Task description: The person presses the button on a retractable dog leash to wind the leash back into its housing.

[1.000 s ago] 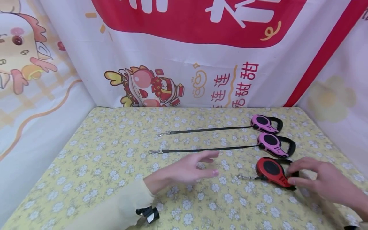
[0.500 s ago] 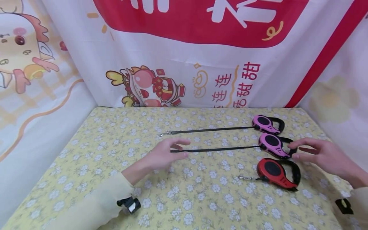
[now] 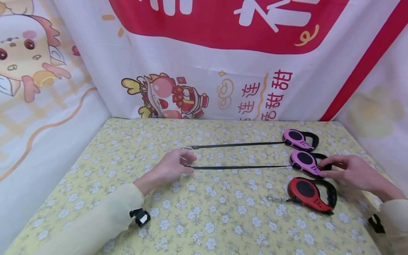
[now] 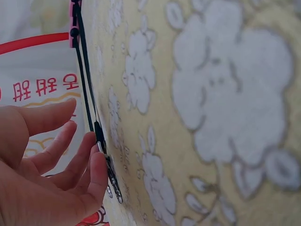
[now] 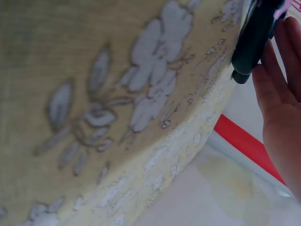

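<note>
Two pink retractable dog leashes lie on the right of the table, with a red retractable leash (image 3: 306, 191) in front of them. My right hand (image 3: 357, 174) is at the black handle of the nearer pink leash (image 3: 305, 161), thumb and index fingertip beside its casing. In the right wrist view, its fingers reach fairly straight along the dark handle (image 5: 256, 42). My left hand (image 3: 169, 168) is at the far end of that leash's black strap (image 3: 236, 167), thumb and fingers apart. In the left wrist view, its fingertips lie beside the metal clip (image 4: 113, 181); contact is unclear.
The farther pink leash (image 3: 298, 139) has its strap (image 3: 239, 145) drawn out leftward, parallel to the other. The red leash's clip (image 3: 276, 199) sits close to its casing. A flowered cloth (image 3: 207, 219) covers the table, and printed fabric (image 3: 204, 60) hangs behind.
My right hand has left the red leash and moved up to the nearer pink leash's handle. My left hand has moved left to the end of its strap.
</note>
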`<action>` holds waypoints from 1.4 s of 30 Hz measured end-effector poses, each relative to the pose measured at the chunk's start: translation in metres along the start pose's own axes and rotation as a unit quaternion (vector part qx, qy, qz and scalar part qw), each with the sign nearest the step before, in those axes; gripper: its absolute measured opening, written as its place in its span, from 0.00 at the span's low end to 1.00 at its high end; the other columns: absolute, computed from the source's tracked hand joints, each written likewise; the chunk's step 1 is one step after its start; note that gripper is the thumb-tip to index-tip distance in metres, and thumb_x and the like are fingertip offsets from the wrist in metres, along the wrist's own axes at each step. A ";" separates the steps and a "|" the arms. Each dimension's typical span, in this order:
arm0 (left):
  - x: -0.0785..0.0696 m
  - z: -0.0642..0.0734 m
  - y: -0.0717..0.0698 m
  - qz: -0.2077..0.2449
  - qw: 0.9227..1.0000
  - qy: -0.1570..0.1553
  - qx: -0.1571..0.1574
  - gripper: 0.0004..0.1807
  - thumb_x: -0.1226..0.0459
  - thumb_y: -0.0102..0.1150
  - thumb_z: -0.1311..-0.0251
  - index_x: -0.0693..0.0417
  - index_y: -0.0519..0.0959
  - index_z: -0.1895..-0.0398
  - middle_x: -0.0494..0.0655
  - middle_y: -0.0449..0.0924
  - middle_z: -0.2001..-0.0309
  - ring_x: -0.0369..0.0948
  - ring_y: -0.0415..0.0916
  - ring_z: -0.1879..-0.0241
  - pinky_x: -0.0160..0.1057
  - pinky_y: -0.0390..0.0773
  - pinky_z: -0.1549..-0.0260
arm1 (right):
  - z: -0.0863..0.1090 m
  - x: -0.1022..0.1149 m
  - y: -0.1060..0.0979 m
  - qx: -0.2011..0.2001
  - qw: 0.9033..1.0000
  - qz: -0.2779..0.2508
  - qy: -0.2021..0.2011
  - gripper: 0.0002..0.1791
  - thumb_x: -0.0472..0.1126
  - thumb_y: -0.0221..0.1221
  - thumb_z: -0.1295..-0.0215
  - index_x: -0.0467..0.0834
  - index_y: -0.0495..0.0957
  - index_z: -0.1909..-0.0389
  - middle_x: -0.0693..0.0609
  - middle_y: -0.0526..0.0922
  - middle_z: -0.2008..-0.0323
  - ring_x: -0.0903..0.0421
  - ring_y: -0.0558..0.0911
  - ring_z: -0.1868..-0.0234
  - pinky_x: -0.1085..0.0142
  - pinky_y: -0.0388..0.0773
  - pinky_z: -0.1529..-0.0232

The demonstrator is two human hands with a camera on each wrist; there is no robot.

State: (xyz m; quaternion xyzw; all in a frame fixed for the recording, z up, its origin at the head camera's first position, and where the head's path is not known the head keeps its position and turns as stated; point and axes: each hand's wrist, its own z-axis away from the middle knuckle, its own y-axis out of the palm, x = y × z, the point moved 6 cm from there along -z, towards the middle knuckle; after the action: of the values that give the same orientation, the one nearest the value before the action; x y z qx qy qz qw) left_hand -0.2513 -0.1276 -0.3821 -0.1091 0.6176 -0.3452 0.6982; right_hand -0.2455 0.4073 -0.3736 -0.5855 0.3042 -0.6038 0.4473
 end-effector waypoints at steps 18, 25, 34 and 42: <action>0.001 -0.011 -0.003 -0.119 0.993 0.013 -0.007 0.16 0.75 0.71 0.42 0.49 0.86 0.54 0.47 0.84 0.58 0.43 0.80 0.54 0.48 0.81 0.46 | -0.006 0.008 0.005 0.008 0.994 0.071 -0.084 0.17 0.50 0.73 0.35 0.45 0.90 0.51 0.38 0.87 0.44 0.28 0.80 0.38 0.29 0.74 0.40; 0.001 -0.009 -0.005 -0.133 0.991 0.000 0.008 0.10 0.68 0.69 0.35 0.53 0.86 0.51 0.48 0.84 0.58 0.43 0.79 0.57 0.45 0.81 0.49 | -0.010 0.008 0.004 0.018 0.991 0.098 -0.090 0.15 0.51 0.74 0.36 0.46 0.91 0.55 0.44 0.88 0.48 0.33 0.83 0.41 0.32 0.77 0.42; -0.012 -0.005 -0.022 -0.113 0.993 0.014 -0.027 0.10 0.58 0.61 0.25 0.53 0.83 0.49 0.51 0.83 0.54 0.45 0.78 0.58 0.40 0.78 0.62 | -0.008 0.009 0.003 0.004 0.990 0.115 -0.077 0.12 0.55 0.73 0.36 0.52 0.85 0.67 0.55 0.85 0.61 0.59 0.79 0.61 0.65 0.75 0.62; -0.017 -0.008 -0.033 -0.100 0.992 0.016 -0.069 0.08 0.57 0.60 0.23 0.50 0.83 0.53 0.50 0.83 0.54 0.45 0.78 0.59 0.42 0.79 0.62 | -0.004 0.020 0.001 -0.010 0.990 0.098 -0.100 0.13 0.52 0.70 0.32 0.51 0.78 0.68 0.54 0.79 0.68 0.60 0.74 0.66 0.66 0.69 0.66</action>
State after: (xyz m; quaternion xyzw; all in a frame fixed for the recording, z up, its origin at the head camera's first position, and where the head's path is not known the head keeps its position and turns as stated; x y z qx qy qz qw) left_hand -0.2699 -0.1397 -0.3517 -0.2129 0.6371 -0.3719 0.6407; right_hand -0.2472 0.3882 -0.3662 -0.6149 0.3197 -0.4920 0.5269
